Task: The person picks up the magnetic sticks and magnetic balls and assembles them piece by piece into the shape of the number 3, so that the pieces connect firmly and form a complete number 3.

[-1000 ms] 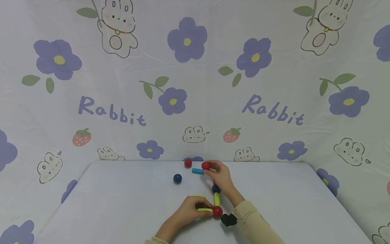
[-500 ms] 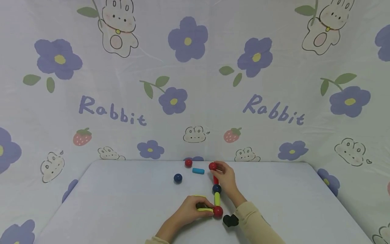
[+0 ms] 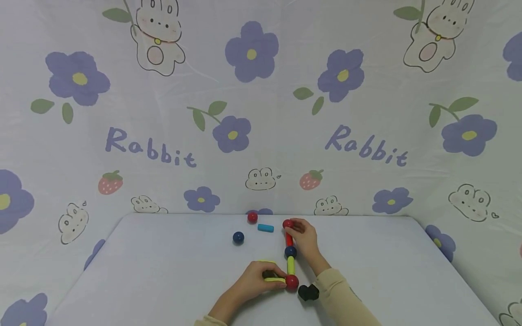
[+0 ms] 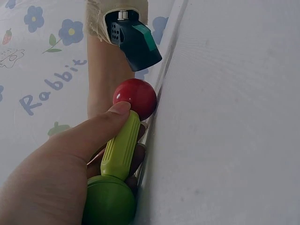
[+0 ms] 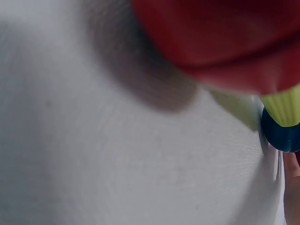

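Inspection of the right hand (image 3: 304, 236) finds the chief change. A second ago it carried the far red ball (image 3: 287, 224) beside the blue rod (image 3: 266, 228), to one side of the row; that ball now sits in line at the far end of the red rod (image 3: 289, 240). The two appear to touch, though fingertips partly cover the spot and we cannot tell whether they are joined. The right grip is closed, thumb and fingers pinching the ball.

We trace the row on the table (image 3: 163, 276) back toward the person: red rod, blue ball (image 3: 290, 251), upright yellow rod (image 3: 291, 266), near red ball (image 3: 291, 282). In our judgement, the placement gives this row an end ball and lengthens the structure by one piece, provided the contact holds.

We record the left hand (image 3: 253, 280) as essentially unmoved. Its grip is closed on the held yellow rod (image 4: 121, 147), which in the left wrist view runs between the near red ball and a green ball (image 4: 108, 201). We take this as steadying the near end.

The loose red ball (image 3: 252, 218), the blue rod and the loose blue ball (image 3: 238, 238) lie apart from the row, their positions unchanged, and we judge them unused so far.
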Demonstrator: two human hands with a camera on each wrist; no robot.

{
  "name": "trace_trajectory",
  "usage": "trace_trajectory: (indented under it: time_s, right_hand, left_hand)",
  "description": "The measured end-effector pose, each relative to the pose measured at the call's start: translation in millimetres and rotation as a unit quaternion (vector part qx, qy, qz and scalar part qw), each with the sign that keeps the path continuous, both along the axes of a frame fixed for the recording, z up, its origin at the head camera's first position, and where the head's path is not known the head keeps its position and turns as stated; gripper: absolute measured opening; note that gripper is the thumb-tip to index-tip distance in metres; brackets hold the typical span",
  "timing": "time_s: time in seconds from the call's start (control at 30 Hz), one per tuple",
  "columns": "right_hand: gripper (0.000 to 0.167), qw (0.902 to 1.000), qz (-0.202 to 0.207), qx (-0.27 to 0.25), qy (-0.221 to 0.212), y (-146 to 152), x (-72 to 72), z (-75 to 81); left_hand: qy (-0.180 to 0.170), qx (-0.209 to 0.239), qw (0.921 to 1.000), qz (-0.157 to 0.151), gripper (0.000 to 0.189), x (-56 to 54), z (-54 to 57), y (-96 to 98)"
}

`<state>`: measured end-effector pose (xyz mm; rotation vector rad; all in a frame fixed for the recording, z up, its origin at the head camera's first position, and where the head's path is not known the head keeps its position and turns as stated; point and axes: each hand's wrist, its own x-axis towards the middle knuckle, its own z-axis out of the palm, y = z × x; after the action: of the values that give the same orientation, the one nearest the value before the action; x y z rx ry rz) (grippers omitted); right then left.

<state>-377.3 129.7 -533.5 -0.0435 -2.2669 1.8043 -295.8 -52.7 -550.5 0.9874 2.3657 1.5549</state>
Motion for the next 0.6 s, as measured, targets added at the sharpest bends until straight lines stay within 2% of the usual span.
trace_trajectory:
  time_s: [0.27,0.6]
  right_hand:
    - [0.035,0.9996,-0.009,0.003,-0.028,0.9,-1.3,-1.0]
    - [0.036,0.9999,0.003,0.010,-0.010,3.7,-3.8,-5.2]
  left_hand:
    - [0.001,0.000,1.0000,0.001,0.020,-0.6,0.3,-0.1]
    - [-0.001,-0.006,1.0000,0.004,0.020,-0.8,1.0,0.2]
